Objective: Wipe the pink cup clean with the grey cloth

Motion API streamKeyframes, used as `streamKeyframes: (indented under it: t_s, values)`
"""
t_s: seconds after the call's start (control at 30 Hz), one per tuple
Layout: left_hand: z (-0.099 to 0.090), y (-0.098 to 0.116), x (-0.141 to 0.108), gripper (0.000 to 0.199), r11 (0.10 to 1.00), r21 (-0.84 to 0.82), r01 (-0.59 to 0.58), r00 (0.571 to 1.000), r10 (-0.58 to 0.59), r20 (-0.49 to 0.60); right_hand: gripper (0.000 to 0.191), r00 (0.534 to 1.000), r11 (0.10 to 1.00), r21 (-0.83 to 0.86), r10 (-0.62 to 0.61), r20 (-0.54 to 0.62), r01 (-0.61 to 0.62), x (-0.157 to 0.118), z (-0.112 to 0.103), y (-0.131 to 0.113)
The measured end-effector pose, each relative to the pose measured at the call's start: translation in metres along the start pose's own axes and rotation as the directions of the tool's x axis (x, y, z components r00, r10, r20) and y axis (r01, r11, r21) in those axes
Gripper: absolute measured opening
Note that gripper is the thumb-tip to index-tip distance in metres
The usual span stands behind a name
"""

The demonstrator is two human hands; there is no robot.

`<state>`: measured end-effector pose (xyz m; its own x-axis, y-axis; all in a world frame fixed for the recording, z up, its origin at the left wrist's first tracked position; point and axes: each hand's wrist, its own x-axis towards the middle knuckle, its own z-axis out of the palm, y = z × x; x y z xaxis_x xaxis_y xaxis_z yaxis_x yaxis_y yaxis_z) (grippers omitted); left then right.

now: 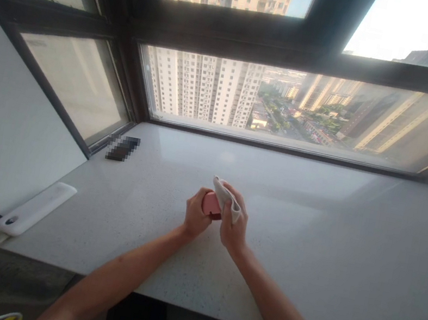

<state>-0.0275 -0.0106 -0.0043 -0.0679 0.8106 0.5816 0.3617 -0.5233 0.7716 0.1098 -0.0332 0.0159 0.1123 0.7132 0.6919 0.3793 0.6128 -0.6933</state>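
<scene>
A small pink object (212, 204) with rounded edges and a dark notch along its lower side is held above the counter; its exact kind I cannot make out. My left hand (197, 212) wraps round its left side. In my right hand (236, 224) is a bunched whitish cloth (227, 196), gripped between thumb and fingers and touching the pink object's right side. The cloth and my fingers hide that side of the object.
The speckled white counter (327, 246) runs up to a dark-framed window (274, 147). A white power strip (38, 206) with a cord lies at the left edge. A dark, pixelated item (122, 148) rests in the far left corner.
</scene>
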Motion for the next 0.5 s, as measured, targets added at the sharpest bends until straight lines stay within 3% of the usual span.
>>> streamKeyframes:
  t_s: [0.07,0.13,0.2,0.27,0.4,0.5]
  values:
    - [-0.002,0.0,-0.001,0.035,0.999,-0.051,-0.006,1.0,0.005,-0.026,0.052,0.964,0.952,0.177,0.261,-0.042,-0.25,-0.001,0.004,0.007]
    - [-0.002,-0.002,-0.001,0.037,0.993,-0.119,0.009,0.999,-0.012,-0.032,0.061,0.871,0.837,0.311,0.489,-0.052,-0.451,-0.004,0.009,0.012]
    - [-0.001,-0.003,-0.001,0.036,0.979,-0.2,0.042,0.998,-0.049,-0.03,0.064,0.776,0.722,0.408,0.628,-0.049,-0.559,-0.006,0.014,0.015]
    - [0.001,-0.002,0.0,0.034,0.956,-0.284,0.072,0.997,-0.079,-0.012,0.061,0.741,0.696,0.457,0.662,-0.11,-0.554,-0.007,0.017,0.016]
    - [0.007,0.004,0.005,0.031,0.939,-0.339,0.051,0.998,-0.037,0.049,0.054,0.808,0.856,0.359,0.49,-0.327,-0.373,-0.001,0.008,0.017]
    - [0.011,0.006,0.005,0.033,0.957,-0.29,-0.014,0.991,0.053,0.126,0.048,0.93,0.977,0.115,0.207,-0.304,-0.179,0.008,-0.015,0.017]
